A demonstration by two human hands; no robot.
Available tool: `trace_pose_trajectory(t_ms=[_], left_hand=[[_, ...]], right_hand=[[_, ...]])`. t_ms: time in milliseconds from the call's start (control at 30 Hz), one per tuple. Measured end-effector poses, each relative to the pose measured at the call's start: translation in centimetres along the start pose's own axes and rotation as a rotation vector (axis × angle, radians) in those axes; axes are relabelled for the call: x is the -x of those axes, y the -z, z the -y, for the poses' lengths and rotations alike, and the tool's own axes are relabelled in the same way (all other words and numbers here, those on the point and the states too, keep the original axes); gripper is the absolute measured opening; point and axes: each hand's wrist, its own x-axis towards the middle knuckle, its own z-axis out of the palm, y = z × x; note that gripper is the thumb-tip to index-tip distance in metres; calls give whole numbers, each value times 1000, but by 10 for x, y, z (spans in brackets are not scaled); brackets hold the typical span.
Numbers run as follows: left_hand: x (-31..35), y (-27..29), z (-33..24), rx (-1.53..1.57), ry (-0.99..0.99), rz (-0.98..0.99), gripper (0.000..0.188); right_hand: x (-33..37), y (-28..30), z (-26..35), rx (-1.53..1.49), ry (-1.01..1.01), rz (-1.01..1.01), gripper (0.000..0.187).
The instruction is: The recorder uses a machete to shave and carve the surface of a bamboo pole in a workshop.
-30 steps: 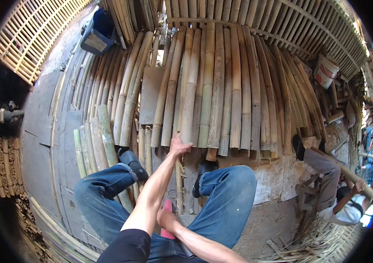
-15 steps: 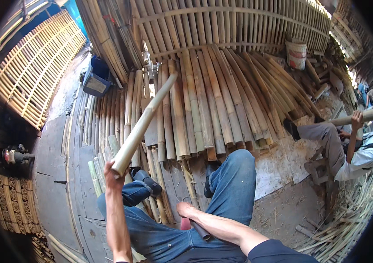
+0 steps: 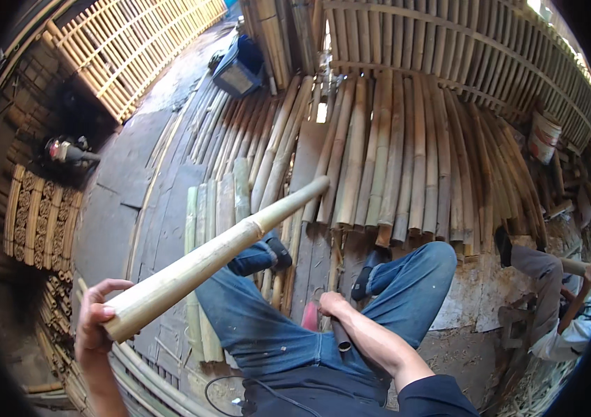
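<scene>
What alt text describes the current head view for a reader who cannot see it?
The left hand holds one end of a bamboo pole; the right hand is beside a dark tube. More poles lie side by side ahead; a co-worker is at right.

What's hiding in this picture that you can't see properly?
In the head view:
Left hand: some fingertips, hidden behind the bamboo pole.
Dark tube: its upper end, covered by the right hand.
Co-worker: the head, cut off by the picture's dark right edge.
</scene>
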Motion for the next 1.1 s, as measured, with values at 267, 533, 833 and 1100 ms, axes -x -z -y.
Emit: trace_pose_trajectory(t_ms=[267,533,833,1100], left_hand=[[33,1,-91,-370,-78,-23,62],[11,5,-61,-225,-992,-286,64],[-23,3,-15,139,-1738,5,71],[-56,-23,0,342,-1405,199,57]], right_hand=[[-9,-11,-1,78,-15,100,22],[-2,4,-2,-96,-200,102,27],[1,7,-16,20,-48,256,29],[57,51,-11,-897,-318,-78,36]])
